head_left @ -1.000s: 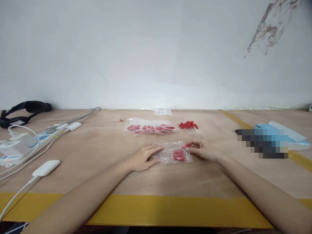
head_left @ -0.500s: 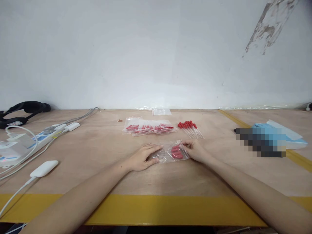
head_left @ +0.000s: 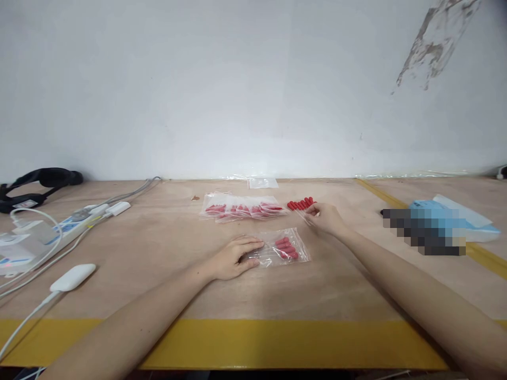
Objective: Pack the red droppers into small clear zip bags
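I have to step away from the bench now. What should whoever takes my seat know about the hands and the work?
Left hand: flat on the open end of the clear bag, pinning it to the table.
Right hand: at the loose red-capped droppers, fingers closing on them; grip unclear.
Done: several droppers lie in the bag; filled bags are stacked behind it.
Left: the loose droppers, and the bag is unsealed.
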A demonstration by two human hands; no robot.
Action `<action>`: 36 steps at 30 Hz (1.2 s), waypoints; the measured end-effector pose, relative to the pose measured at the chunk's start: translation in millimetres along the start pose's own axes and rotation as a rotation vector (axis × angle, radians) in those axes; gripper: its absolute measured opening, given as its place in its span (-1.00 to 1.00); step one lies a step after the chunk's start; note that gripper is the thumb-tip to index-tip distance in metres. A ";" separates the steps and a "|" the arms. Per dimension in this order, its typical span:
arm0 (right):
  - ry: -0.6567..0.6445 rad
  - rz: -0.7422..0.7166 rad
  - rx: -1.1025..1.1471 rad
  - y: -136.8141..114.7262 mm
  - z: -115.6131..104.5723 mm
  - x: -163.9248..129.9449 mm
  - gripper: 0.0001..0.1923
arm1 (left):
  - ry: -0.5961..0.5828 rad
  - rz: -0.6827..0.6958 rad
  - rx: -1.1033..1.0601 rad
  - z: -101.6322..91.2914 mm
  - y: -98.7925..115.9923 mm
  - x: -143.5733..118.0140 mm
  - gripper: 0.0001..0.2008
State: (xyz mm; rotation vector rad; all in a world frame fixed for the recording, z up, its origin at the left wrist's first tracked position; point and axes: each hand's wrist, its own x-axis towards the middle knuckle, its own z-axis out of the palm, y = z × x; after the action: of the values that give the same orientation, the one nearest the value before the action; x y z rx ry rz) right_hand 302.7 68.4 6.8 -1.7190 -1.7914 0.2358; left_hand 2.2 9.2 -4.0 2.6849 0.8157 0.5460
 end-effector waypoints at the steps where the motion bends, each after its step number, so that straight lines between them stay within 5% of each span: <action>1: 0.008 -0.012 -0.036 -0.2 4.4 7.7 -0.85 | 0.001 0.001 -0.002 -0.1 -0.1 -0.1 -0.57; 8: -0.055 0.133 -0.218 -21.5 37.7 35.0 -0.81 | 0.000 0.002 -0.027 -0.7 -0.2 -0.5 -0.56; 14: -0.029 0.156 -0.144 -22.8 28.1 30.6 -0.81 | 0.009 0.014 -0.032 -0.7 -1.5 -1.0 -0.57; 19: 0.116 0.100 0.433 -3.0 9.2 -4.8 -0.60 | 0.015 0.014 -0.039 0.6 -2.6 -0.6 -0.57; 23: 0.048 0.233 0.821 3.6 9.6 -33.9 -0.30 | 0.014 0.000 -0.034 0.8 -2.0 -0.7 -0.58; 32: -0.048 0.431 1.208 -16.3 31.2 -44.9 -0.84 | 0.009 0.002 -0.029 -0.8 -0.1 -0.7 -0.58; 36: -0.087 0.377 1.186 -15.4 32.3 -50.4 -0.85 | 0.009 0.004 -0.026 -1.2 0.9 -0.6 -0.57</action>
State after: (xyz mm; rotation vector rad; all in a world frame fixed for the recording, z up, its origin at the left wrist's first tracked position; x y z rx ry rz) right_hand 269.2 28.1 -26.1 -1.1001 -0.9370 1.2487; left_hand 1.7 8.4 -2.8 2.6632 0.8010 0.5667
